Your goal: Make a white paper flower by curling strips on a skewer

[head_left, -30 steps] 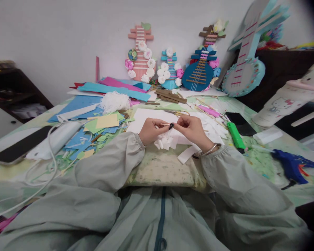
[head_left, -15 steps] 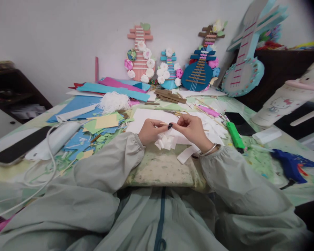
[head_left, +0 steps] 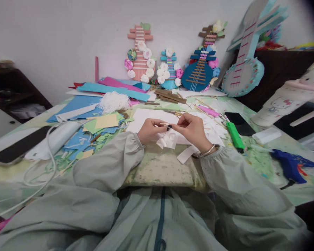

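Note:
My left hand (head_left: 149, 131) and my right hand (head_left: 191, 129) meet over the white paper, fingers closed in a pinch. A thin wooden stick (head_left: 182, 126) runs sideways between them, its end showing past the right hand. A small bit of white paper sits at the left fingertips, around or against the stick; which of the two I cannot tell. Just below the fingertips are crumpled white paper petals (head_left: 167, 140). Near my right wrist lies a white paper strip (head_left: 187, 154). Gold-handled scissors (head_left: 178, 113) rest behind the hands on a white sheet (head_left: 143, 116).
Paper scraps (head_left: 102, 134), a white cable (head_left: 51, 153) and a dark phone (head_left: 21, 144) lie left. To the right are a green glue gun or cutter-like tool (head_left: 234, 135), a blue glue gun (head_left: 290, 165) and a tumbler (head_left: 284, 101). Decorated paper lutes (head_left: 199, 75) stand behind.
The fingertips have shifted slightly, with the right ones a little lower and more of the stick showing between the hands. The crumpled petals have moved slightly right.

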Demonstrator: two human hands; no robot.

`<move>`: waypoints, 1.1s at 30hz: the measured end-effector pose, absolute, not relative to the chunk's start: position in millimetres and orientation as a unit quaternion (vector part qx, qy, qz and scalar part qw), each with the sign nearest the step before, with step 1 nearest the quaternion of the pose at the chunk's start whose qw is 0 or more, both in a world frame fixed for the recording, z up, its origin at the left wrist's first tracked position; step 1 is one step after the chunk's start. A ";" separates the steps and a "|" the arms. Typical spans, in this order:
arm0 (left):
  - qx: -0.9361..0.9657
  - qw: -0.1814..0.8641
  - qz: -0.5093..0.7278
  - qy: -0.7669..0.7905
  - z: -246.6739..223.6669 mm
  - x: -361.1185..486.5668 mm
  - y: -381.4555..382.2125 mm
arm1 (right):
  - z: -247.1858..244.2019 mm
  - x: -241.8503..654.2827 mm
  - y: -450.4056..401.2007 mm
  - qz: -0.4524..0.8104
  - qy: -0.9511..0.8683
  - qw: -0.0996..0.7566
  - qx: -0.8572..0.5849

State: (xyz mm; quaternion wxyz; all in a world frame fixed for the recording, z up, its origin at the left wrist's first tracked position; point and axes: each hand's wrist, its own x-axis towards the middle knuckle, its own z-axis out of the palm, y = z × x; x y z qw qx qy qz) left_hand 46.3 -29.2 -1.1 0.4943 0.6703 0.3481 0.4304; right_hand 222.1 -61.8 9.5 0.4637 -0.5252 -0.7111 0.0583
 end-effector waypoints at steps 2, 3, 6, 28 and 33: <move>0.671 0.500 0.434 0.334 -1.5 45.7 -28.7 | 9.4 222.5 -61.6 0.051 -0.713 0.467 -0.521; 0.672 0.502 0.435 0.328 -1.7 45.5 -28.4 | 9.4 222.8 -61.7 0.048 -0.715 0.469 -0.516; 0.678 0.489 0.440 0.328 -1.5 45.4 -27.6 | 9.5 223.7 -62.6 0.045 -0.728 0.474 -0.494; 0.746 0.400 0.446 0.292 -1.1 42.6 -24.5 | 11.4 230.4 -61.2 0.117 -0.793 0.419 -0.427; 0.769 0.378 0.438 0.273 -1.7 42.4 -23.5 | 8.5 232.7 -56.9 0.203 -0.775 0.407 -0.439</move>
